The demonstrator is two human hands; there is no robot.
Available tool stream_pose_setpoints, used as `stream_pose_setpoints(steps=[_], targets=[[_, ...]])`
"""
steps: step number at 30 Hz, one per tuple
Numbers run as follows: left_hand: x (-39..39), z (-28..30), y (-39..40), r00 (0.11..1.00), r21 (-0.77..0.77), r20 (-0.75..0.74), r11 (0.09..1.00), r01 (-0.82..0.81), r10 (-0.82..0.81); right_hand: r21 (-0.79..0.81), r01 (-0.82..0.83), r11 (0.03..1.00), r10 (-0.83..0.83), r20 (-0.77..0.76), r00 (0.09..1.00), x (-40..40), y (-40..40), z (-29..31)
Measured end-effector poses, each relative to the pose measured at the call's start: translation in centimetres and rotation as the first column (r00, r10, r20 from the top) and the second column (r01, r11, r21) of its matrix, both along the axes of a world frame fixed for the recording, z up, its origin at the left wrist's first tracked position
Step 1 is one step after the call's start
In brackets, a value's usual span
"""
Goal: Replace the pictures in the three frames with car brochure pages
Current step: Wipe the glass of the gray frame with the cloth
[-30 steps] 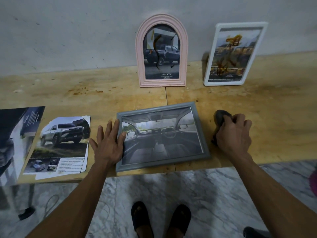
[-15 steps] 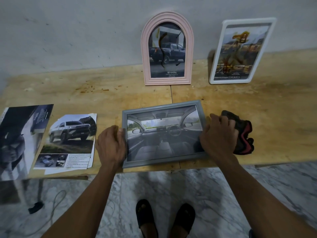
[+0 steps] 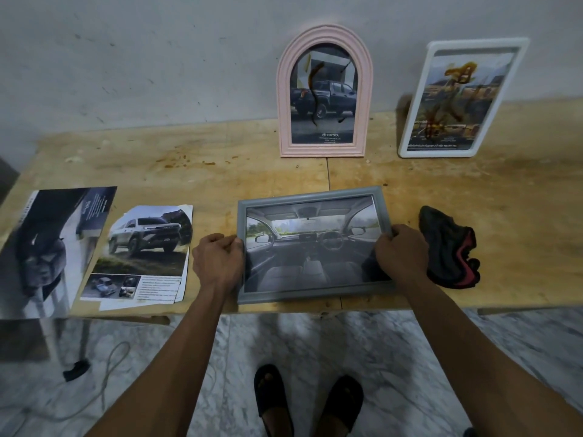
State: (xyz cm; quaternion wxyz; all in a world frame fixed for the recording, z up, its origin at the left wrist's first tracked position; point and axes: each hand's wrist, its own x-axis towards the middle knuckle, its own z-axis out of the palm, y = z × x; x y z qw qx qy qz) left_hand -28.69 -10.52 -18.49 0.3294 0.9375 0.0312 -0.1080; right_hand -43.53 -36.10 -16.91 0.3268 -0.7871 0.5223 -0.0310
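A grey frame [image 3: 310, 197] with a car-interior page lies near the front edge of the wooden table [image 3: 220, 171]. My left hand [image 3: 217, 263] grips its left side and my right hand [image 3: 400, 255] grips its right side. A pink arched frame [image 3: 325, 36] with a dark pickup page leans on the wall behind. To its right stands a white frame [image 3: 413, 121] with a landscape car page; both panes carry brown smears.
A torn SUV brochure page [image 3: 142, 253] lies left of the grey frame, and a darker brochure [image 3: 47, 247] overhangs the table's left end. A black and red cloth [image 3: 449, 247] sits beside my right hand. My sandalled feet [image 3: 307, 402] and a cable [image 3: 107, 367] are on the marble floor.
My right hand let go of the cloth and moved left onto the frame's right side. My left hand went from flat beside the frame to gripping its left edge.
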Motion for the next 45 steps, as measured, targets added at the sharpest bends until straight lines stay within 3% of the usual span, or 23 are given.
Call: stream_pose_setpoints(steps=[7,12,15,32,39,45], targets=[[0.4,1.3,-0.1,0.984,-0.140,-0.176,0.988,-0.068,0.043,0.121,0.034,0.992,-0.046,0.092,0.995,-0.4,-0.2,0.8],[0.9,2.3,0.0,0.924,-0.422,-0.362,0.863,-0.277,0.120,0.201,0.072,0.977,-0.104,0.153,0.983,-0.7,-0.5,1.8],[1.0,3.8,1.1,0.888,-0.473,-0.455,0.826,-0.306,0.069,0.271,0.068,0.960,-0.131,0.220,0.967,-1.0,-0.3,3.5],[4.3,19.6,4.6,0.954,-0.514,-0.263,0.816,-0.265,0.144,0.364,-0.054,0.930,-0.129,0.462,0.878,4.0,2.0,18.2],[11.6,20.8,6.6,0.967,-0.527,-0.194,0.813,-0.246,0.167,0.272,-0.138,0.953,-0.007,0.471,0.882,11.5,3.5,18.9],[20.8,19.0,8.1,0.983,-0.428,-0.081,0.884,-0.185,0.166,0.263,-0.135,0.955,-0.002,0.464,0.886,20.6,5.9,17.7]])
